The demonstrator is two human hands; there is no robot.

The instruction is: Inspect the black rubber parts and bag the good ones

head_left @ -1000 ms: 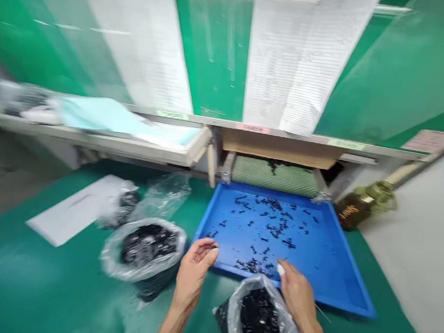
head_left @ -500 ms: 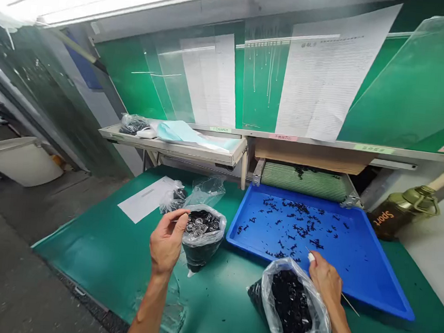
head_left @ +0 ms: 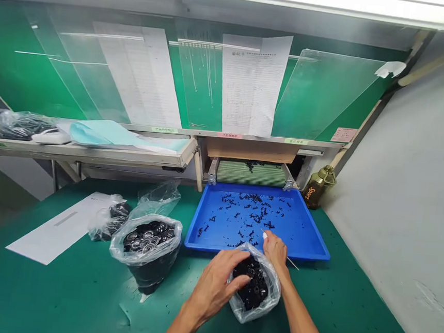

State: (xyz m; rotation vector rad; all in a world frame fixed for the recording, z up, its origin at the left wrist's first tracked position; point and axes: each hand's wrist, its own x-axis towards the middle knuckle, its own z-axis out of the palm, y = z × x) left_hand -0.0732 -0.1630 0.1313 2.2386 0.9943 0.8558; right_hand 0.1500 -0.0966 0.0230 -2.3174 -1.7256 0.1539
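My left hand is over the right-hand clear plastic bag, thumb and fingers spread above the small black parts inside. I see nothing between those fingers. My right hand, with something white at a fingertip, is closed on a thin pick-like rod just beyond that bag, by the tray's front edge. Further left, another clear bag holds round black ring-like parts. Small black pieces lie scattered in the blue tray.
Behind the tray is a green ribbed conveyor belt. A bottle stands by the right wall. White paper and a small tied bag lie at left, below a shelf.
My left hand has moved from the bag of round parts across to the right-hand bag, and its fingers have spread. My right hand still holds the rod near the tray. The view has turned right.
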